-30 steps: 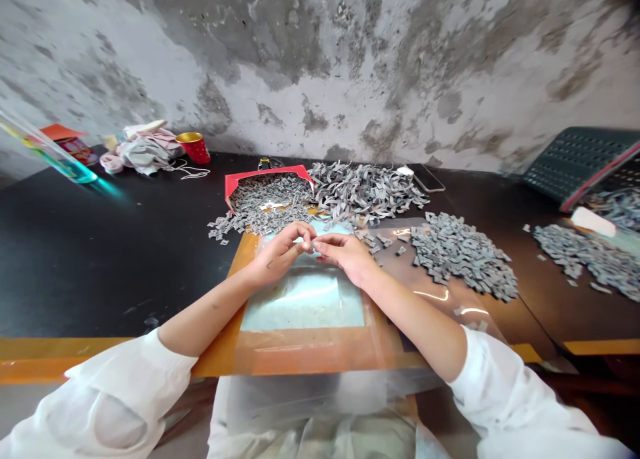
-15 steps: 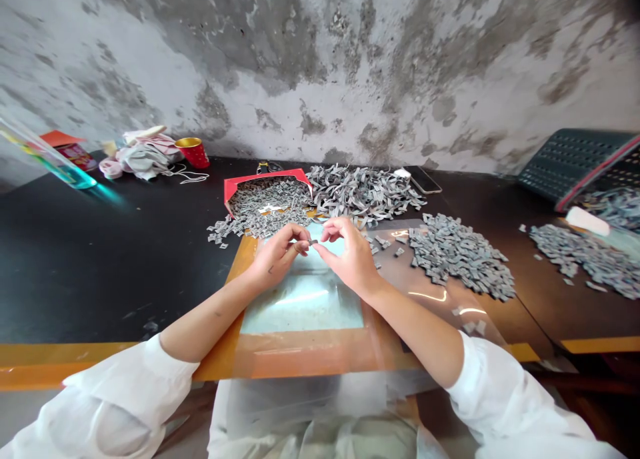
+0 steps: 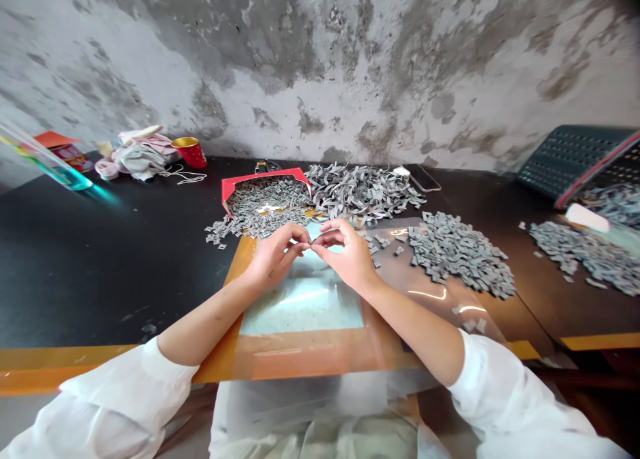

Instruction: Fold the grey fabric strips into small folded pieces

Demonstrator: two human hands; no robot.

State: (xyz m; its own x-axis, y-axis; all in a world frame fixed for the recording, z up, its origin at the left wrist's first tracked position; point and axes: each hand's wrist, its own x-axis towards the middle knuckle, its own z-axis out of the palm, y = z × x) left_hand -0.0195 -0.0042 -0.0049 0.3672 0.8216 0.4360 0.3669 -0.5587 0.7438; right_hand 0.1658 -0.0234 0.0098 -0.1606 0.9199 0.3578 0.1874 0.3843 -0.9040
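Note:
My left hand (image 3: 279, 254) and my right hand (image 3: 347, 254) meet fingertip to fingertip above a pale blue sheet (image 3: 303, 310) on the table. Between their pinched fingers is a tiny dark grey piece (image 3: 311, 243), mostly covered by the fingertips, so its exact shape is hidden. Just beyond the hands, a red-edged box (image 3: 265, 178) lies open towards me, with small grey pieces (image 3: 260, 209) spilling out of it. Behind my right hand is a heap of grey strips (image 3: 367, 189). To the right lies a pile of small folded-looking grey pieces (image 3: 457, 254).
More grey pieces (image 3: 590, 256) lie at the far right by a dark perforated basket (image 3: 575, 162) on its side. A phone (image 3: 424, 178) rests near the wall. At the back left are a red cup (image 3: 190, 152), cloths (image 3: 143, 158) and a clear tube-like object (image 3: 65, 169).
The fingertips of both hands have drawn closer together around the tiny grey piece, which shows less now. The piles look the same; the view has shifted very slightly.

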